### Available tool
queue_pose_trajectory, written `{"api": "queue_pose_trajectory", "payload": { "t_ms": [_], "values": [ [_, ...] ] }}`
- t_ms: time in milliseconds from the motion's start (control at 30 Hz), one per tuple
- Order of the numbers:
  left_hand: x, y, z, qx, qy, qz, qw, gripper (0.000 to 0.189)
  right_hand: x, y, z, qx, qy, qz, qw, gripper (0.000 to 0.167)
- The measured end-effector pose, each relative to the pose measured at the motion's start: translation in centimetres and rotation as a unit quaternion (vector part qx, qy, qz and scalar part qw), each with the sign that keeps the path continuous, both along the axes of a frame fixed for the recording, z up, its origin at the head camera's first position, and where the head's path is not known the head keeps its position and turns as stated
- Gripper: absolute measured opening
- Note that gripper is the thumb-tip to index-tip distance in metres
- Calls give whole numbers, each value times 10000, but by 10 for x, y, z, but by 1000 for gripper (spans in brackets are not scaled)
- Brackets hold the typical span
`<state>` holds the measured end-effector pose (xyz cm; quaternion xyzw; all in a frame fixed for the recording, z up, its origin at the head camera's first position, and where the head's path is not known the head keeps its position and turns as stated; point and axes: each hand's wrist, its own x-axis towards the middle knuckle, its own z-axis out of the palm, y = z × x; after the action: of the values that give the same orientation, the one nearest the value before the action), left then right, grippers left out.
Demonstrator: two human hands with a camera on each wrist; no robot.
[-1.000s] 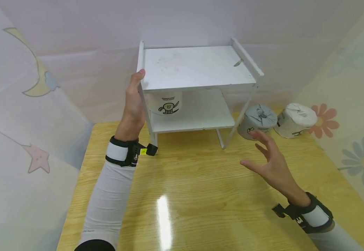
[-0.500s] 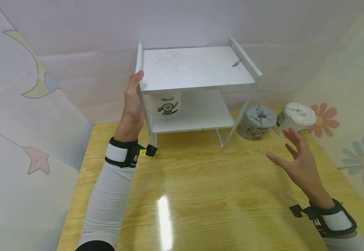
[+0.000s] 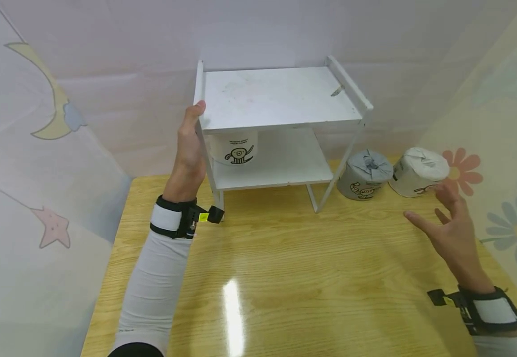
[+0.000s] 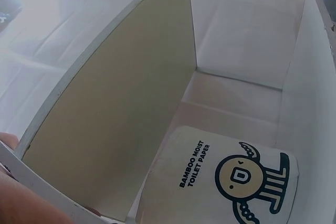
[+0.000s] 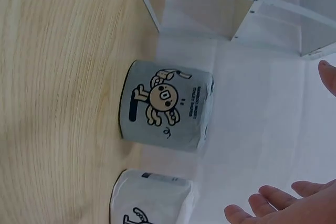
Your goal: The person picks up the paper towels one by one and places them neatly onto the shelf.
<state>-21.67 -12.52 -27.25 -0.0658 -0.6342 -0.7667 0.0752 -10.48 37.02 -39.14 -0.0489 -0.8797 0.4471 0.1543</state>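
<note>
My left hand (image 3: 189, 151) grips the left side frame of a white two-tier shelf (image 3: 280, 96), its thumb over the upper edge. On the lower tier, at the left end, stands a wrapped toilet paper roll (image 4: 210, 182) with a cartoon figure printed on it. My right hand (image 3: 454, 233) hovers at the right of the table, fingers and thumb spread, holding nothing. Just beyond it stands a white wrapped toilet paper roll (image 3: 420, 173). Beside that, close to the shelf's right leg, is a grey wrapped roll (image 5: 165, 106). The right wrist view shows both rolls apart from my fingers.
The wooden table (image 3: 285, 277) extends in front of the shelf. A pale backdrop (image 3: 262, 34) rises behind it, with printed cloth walls at both sides. A flower print (image 3: 459, 171) lies near the white roll.
My right hand has moved to the right, from in front of the grey roll to in front of the white one. My left hand keeps its grip on the shelf frame.
</note>
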Motion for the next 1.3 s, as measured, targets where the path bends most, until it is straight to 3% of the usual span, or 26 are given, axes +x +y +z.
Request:
{"api": "queue_pose_trajectory", "payload": {
  "t_ms": [267, 667, 900, 1300],
  "values": [
    [1, 0, -3, 176, 314, -280, 9990, 60, -5, 20, -4, -176, -112, -323, 9993, 92],
    [0, 0, -1, -17, 42, -92, 9999, 65, -13, 45, -13, -251, -328, -818, 9958, 95],
    [0, 0, -2, -37, -53, -54, 10000, 68, -17, 57, -16, -457, -469, -842, 9943, 95],
    [-1, -1, -2, 44, 76, -90, 9999, 68, -32, 63, -17, -417, -637, -703, 9946, 96]
  ]
}}
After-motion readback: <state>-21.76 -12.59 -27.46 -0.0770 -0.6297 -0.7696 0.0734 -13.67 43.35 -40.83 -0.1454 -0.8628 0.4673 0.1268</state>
